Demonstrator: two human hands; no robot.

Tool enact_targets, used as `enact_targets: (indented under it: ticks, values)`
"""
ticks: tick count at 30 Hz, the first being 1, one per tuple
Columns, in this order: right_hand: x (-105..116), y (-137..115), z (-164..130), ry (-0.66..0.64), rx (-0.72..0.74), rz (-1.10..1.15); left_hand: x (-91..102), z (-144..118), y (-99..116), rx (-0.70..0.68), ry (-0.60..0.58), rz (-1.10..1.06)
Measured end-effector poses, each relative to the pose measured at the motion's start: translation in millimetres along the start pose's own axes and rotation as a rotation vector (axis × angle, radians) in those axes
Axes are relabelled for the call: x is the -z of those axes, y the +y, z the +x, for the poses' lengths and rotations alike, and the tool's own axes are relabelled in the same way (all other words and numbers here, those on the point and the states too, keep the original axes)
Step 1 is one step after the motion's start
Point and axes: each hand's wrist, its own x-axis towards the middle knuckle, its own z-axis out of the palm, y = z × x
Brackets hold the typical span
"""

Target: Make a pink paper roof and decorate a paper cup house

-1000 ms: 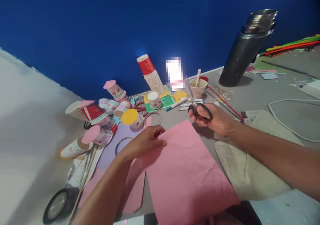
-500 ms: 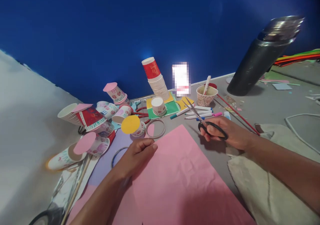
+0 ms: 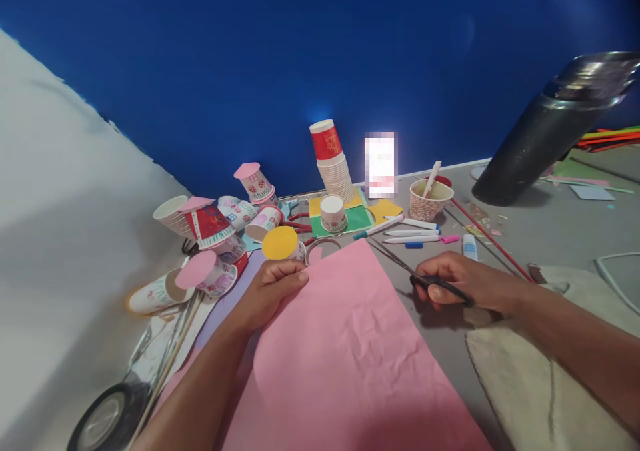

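A large pink paper sheet lies on the grey table in front of me. My left hand pinches its far left edge, thumb on top. My right hand grips black-handled scissors just right of the sheet, the blades pointing left and away, low over the table and close to the sheet's far corner. A round yellow disc rests on a small cup right beyond my left hand.
Decorated paper cups lie heaped at the left, a cup stack stands at the blue wall. Markers, a patterned cup, a red stick, a dark steel flask, a beige cloth and a tape roll surround the sheet.
My right hand has lowered the scissors from an upright hold to lie flat near the sheet's corner. My left hand slid along the sheet's left edge. The view drifted right.
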Motion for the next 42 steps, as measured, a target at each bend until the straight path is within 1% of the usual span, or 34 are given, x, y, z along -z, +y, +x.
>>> enact_targets:
  ticks: [3,7,9,12,15,18,22,27,30,36,42]
  values:
    - [-5.6,0.4,0.4,-0.028,-0.004,-0.003,-1.1,0.9,0.0,-0.029,0.028,-0.005]
    - [-13.1,7.6,0.5,-0.052,-0.042,0.122,-1.6,0.6,-0.6,-0.07,0.022,0.032]
    - [-15.0,12.0,0.7,-0.049,-0.044,0.163,-2.5,0.1,0.2,-0.1,0.011,0.059]
    - [-15.8,16.1,0.8,-0.035,-0.022,0.155,-4.6,-0.6,2.9,-0.153,0.001,0.112]
    - [-15.3,17.0,1.0,-0.028,-0.033,0.161,-6.3,-1.1,5.3,-0.182,-0.003,0.148]
    - [-14.5,15.9,1.7,-0.054,-0.033,0.144,-6.4,-1.7,5.1,-0.173,0.002,0.164]
    - [-14.5,12.6,2.1,-0.043,0.018,0.11,-4.1,-1.9,0.1,-0.145,0.001,0.164]
    - [-15.2,11.9,2.5,-0.049,0.009,0.1,-0.1,-0.3,-5.7,-0.144,-0.018,0.17]
    - [-15.2,13.5,3.2,-0.047,0.009,0.089,0.2,0.3,-5.3,-0.157,-0.04,0.165]
    - [-15.8,14.8,3.8,-0.037,0.002,0.1,-1.4,-0.3,-3.2,-0.171,-0.048,0.12]
    - [-16.5,17.9,5.0,-0.045,0.012,0.139,-1.9,-1.7,-3.3,-0.145,-0.016,0.095]
